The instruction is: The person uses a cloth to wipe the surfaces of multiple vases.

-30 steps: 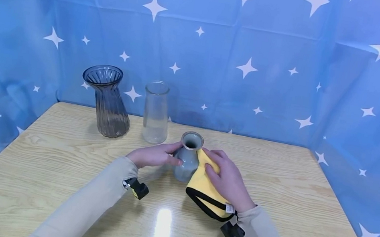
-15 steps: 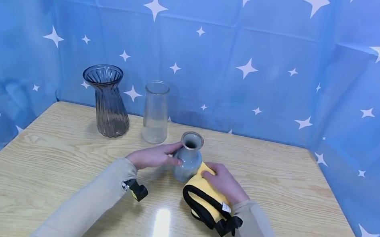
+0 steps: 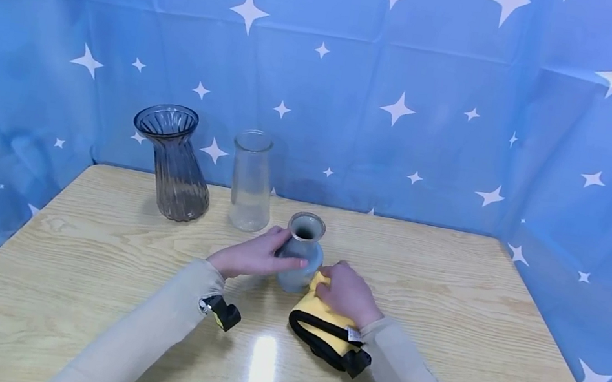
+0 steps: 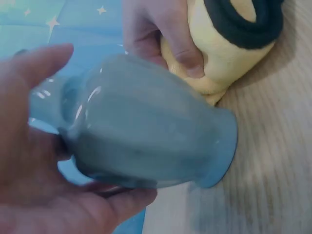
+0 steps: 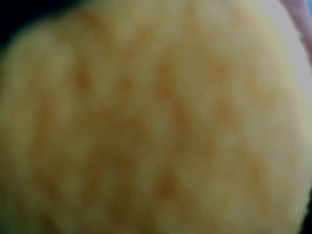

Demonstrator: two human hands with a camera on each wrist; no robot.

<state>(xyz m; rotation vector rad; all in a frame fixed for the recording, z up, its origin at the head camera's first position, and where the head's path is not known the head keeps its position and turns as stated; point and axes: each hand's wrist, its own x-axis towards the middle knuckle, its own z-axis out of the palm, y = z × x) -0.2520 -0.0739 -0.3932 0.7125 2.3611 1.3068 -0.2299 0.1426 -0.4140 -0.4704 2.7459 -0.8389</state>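
Observation:
A small grey-blue glazed vase (image 3: 293,279) stands on the wooden table in the head view. My left hand (image 3: 251,257) holds it from the left, thumb across the front and the other fingers around the neck and far side. Its smooth body (image 4: 141,126) fills the middle of the left wrist view. With bent fingers my right hand (image 3: 350,295) grips a yellow cloth (image 3: 315,302) with black edging, against the vase's lower right side. Blurred yellow cloth (image 5: 146,126) covers nearly all of the right wrist view, so the fingers there are mostly hidden.
Behind and to the left stand a tall clear glass vase (image 3: 250,190) and a ribbed smoky-grey glass vase (image 3: 180,183). The light wooden table (image 3: 472,345) is bounded at the back and sides by a blue curtain (image 3: 330,103) with white stars.
My right hand has slid the cloth from near the vase's neck down to its lower side, and the cloth is more bunched. My left thumb has shifted rightward across the vase, which leans slightly left.

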